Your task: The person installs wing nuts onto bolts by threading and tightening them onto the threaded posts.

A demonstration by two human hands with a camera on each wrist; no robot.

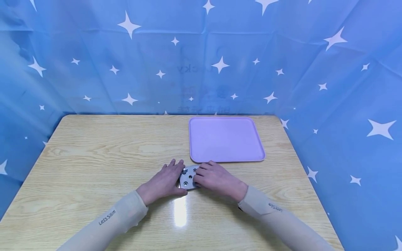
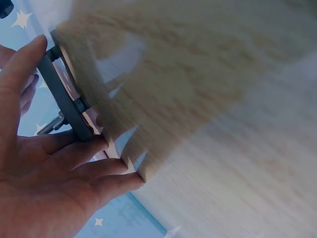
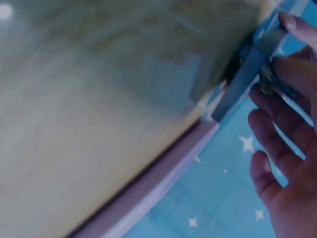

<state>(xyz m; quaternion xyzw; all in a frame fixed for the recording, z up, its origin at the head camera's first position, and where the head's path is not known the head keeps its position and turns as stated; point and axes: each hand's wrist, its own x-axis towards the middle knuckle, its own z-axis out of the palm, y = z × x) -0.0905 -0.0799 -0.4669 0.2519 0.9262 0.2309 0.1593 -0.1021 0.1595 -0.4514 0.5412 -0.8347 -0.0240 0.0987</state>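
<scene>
A flat grey metal plate (image 1: 183,179) with several round holes lies on the table between both hands. My left hand (image 1: 164,182) holds it by opposite edges, thumb at the near edge and fingers at the far one. A bolt (image 2: 51,125) sticks up from the plate's top beside the left fingers. Short dark stubs (image 2: 80,104) show under the plate in the left wrist view. Over the plate's right part, my right hand (image 1: 218,179) pinches a small brass-toned screw (image 3: 266,82) between thumb and forefinger. Those fingers hide the screw in the head view.
A lilac tray (image 1: 224,139) lies just behind the right hand, its near rim close to the plate. The wooden table (image 1: 103,153) reaches to a blue star-printed curtain (image 1: 150,52) behind and at the sides.
</scene>
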